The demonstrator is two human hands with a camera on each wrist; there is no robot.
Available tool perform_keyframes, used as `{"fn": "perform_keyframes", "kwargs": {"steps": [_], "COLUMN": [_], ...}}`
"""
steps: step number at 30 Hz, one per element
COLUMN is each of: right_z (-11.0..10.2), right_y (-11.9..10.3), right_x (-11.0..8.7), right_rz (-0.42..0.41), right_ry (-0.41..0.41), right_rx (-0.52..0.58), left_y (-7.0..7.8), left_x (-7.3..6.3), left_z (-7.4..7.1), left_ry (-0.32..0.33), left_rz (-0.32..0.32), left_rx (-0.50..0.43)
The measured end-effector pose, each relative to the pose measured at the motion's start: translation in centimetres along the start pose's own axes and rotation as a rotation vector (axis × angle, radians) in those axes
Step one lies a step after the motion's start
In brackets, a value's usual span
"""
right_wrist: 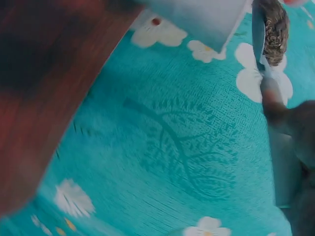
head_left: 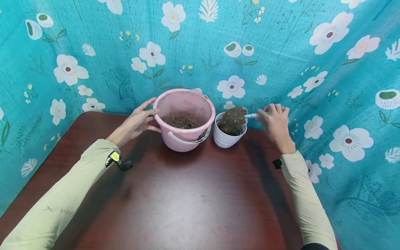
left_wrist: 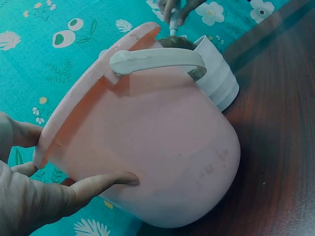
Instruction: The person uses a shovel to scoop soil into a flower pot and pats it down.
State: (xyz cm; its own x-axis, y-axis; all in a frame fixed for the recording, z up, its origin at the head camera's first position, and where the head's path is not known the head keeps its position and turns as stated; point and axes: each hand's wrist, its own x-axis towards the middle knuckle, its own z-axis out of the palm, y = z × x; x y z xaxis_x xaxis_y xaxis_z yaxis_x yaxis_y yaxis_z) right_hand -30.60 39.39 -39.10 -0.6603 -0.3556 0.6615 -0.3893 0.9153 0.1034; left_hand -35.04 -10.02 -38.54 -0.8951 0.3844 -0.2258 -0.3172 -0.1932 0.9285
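A pink bucket (head_left: 187, 139) with dark soil (head_left: 179, 122) in it stands at the table's back. My left hand (head_left: 135, 122) grips it at its left side, fingers at the rim and thumb (left_wrist: 106, 184) against the outer wall. Just right of the bucket is a white ribbed pot (head_left: 227, 140). With my right hand (head_left: 276, 125) I hold a small trowel (head_left: 252, 116) by its pale blue handle (right_wrist: 284, 169). Its blade bears a heap of soil (head_left: 235, 116) over the pot's mouth, hiding much of the inside.
The dark red-brown wooden table (head_left: 187, 201) extends toward me. A blue floral curtain (head_left: 193, 45) hangs close behind the bucket and pot and down both sides. The bucket's white handle (head_left: 184, 140) hangs down at its front.
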Motion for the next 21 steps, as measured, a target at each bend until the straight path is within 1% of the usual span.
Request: {"fn": "perform_keyframes", "kwargs": {"steps": [2,4,6,9,11,15,18,21], "right_z": [0.1,0.2,0.2,0.3,0.2,0.1,0.1,-0.1], "right_y": [-0.3,-0.6,-0.8,-1.0,-1.1,-1.2,-1.5,-2.3], "right_x": [0.3,0.4,0.5,0.6,0.7,0.9,1.4,2.2], "right_rz": [-0.044,-0.07,-0.082,-0.085,-0.077,-0.077,-0.073,-0.034], "right_ry": [0.035,0.055,0.059,0.072,0.084,0.135,0.202,0.268], "right_rx": [-0.055,-0.092,-0.124,-0.143,-0.144,-0.13,-0.115,-0.081], "left_y": [0.1,0.1,0.0,-0.1,-0.1,-0.1,0.0,0.0], "left_x": [0.0,0.0,0.0,-0.1,-0.1,0.0,0.0,-0.1], "left_z": [0.0,0.0,0.1,0.1,0.1,0.0,-0.1,0.0], "left_ry": [-0.004,-0.005,0.003,0.01,0.01,0.007,0.011,0.013], "left_rz": [0.005,0.005,0.001,-0.003,-0.004,-0.012,-0.017,-0.02], "left_rx": [0.009,0.008,0.009,0.001,-0.007,-0.012,-0.002,0.001]}}
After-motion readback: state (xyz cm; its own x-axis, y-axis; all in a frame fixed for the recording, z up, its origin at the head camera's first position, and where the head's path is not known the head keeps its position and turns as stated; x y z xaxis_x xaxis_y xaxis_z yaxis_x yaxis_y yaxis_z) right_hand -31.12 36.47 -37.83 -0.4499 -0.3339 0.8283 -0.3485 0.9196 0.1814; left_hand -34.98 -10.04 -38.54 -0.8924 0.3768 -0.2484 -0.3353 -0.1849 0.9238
